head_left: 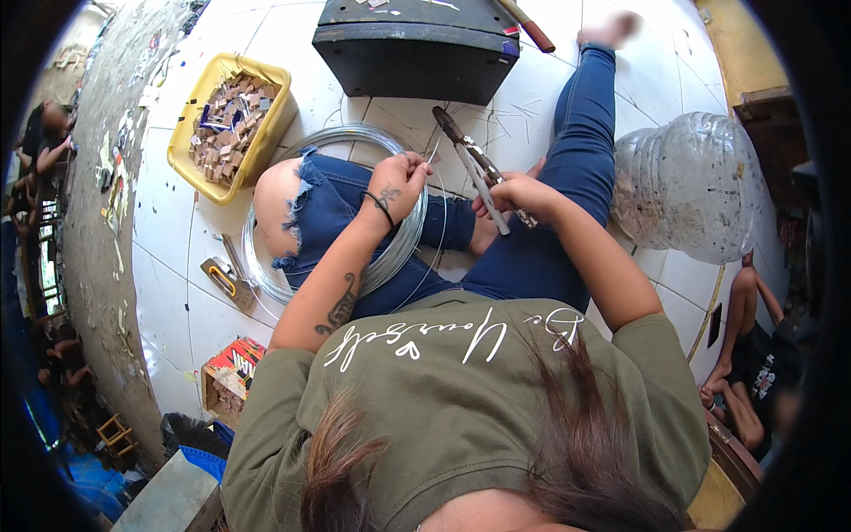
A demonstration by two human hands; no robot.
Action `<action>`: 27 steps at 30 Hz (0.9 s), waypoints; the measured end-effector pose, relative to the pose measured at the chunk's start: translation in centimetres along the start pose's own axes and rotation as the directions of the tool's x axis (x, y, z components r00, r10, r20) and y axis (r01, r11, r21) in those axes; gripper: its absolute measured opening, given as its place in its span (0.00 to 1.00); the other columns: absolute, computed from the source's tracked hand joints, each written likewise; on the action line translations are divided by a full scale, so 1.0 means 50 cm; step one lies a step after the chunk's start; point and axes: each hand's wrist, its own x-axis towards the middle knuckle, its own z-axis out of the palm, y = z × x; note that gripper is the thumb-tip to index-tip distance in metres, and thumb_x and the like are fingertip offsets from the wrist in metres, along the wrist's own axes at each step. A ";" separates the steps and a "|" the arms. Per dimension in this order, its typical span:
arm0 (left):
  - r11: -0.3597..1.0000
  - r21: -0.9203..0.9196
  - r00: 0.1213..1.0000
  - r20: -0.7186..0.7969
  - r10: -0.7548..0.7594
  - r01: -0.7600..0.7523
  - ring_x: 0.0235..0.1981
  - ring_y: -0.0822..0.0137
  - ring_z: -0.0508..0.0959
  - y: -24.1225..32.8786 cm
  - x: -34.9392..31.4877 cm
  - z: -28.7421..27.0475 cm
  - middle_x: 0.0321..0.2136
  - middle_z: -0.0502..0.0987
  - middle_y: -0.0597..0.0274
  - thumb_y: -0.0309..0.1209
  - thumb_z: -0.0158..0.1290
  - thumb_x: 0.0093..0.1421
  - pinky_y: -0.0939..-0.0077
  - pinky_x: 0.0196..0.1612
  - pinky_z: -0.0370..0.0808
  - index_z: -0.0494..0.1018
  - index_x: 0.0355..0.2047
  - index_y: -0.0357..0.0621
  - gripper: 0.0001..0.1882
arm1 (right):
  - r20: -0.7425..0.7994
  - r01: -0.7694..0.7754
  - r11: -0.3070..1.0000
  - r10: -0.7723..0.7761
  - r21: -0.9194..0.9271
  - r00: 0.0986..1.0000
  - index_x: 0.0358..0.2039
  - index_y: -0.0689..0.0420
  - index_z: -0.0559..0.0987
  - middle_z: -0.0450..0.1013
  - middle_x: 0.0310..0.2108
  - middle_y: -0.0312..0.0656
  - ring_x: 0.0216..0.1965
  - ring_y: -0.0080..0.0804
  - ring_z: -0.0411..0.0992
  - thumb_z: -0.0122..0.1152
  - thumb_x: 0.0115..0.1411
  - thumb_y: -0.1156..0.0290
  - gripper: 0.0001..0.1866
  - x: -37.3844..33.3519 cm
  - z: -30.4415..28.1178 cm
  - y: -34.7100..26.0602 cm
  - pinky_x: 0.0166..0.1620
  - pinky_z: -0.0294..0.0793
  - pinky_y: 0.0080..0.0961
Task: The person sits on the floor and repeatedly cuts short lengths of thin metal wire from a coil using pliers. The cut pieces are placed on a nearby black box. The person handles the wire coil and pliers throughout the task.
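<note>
My left hand [403,184] is closed in a pinch on thin metal wire [433,149], above my bent knee. A large coil of silvery wire [403,244] lies around that leg, beneath my left forearm. In my right hand [518,197] is a long, worn pair of pliers [474,152], dark and whitish in patches. Its handles run into my fingers, and its far end points up and to the left, close to the wire. From this view I cannot tell whether the jaws touch the wire.
A yellow tub [278,124] of small wooden pieces stands left, near a staple gun [227,282] and a red box [232,368]. Ahead is a black box [417,62] with a stick [529,27]. A big clear plastic bottle [687,186] lies right. Other people sit at both edges.
</note>
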 end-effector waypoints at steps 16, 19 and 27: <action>0.966 0.199 0.986 -0.004 -0.169 0.166 0.16 0.72 0.72 -0.113 0.084 0.062 0.14 0.72 0.61 0.28 0.45 0.54 0.78 0.23 0.69 0.74 0.25 0.33 0.10 | -0.332 -0.151 0.966 0.075 -0.210 0.940 0.23 0.63 0.70 0.66 0.14 0.43 0.13 0.31 0.65 0.52 0.41 0.73 0.08 0.087 0.040 0.040 0.17 0.64 0.26; 0.980 0.124 0.988 0.003 -0.156 0.154 0.16 0.73 0.71 -0.104 0.080 0.053 0.14 0.72 0.62 0.28 0.45 0.54 0.79 0.22 0.68 0.74 0.26 0.32 0.10 | -0.350 -0.148 0.965 0.064 -0.218 0.935 0.24 0.64 0.71 0.67 0.16 0.44 0.15 0.31 0.67 0.51 0.42 0.73 0.09 0.088 0.041 0.043 0.19 0.66 0.25; 0.954 -0.275 0.989 -0.049 -0.139 0.120 0.15 0.81 0.64 -0.031 0.055 0.015 0.14 0.68 0.70 0.28 0.43 0.59 0.87 0.20 0.60 0.71 0.29 0.33 0.10 | -0.009 0.167 0.975 -0.168 0.149 0.986 0.44 0.66 0.67 0.69 0.32 0.42 0.39 0.31 0.71 0.50 0.47 0.72 0.22 -0.001 0.013 0.024 0.35 0.71 0.25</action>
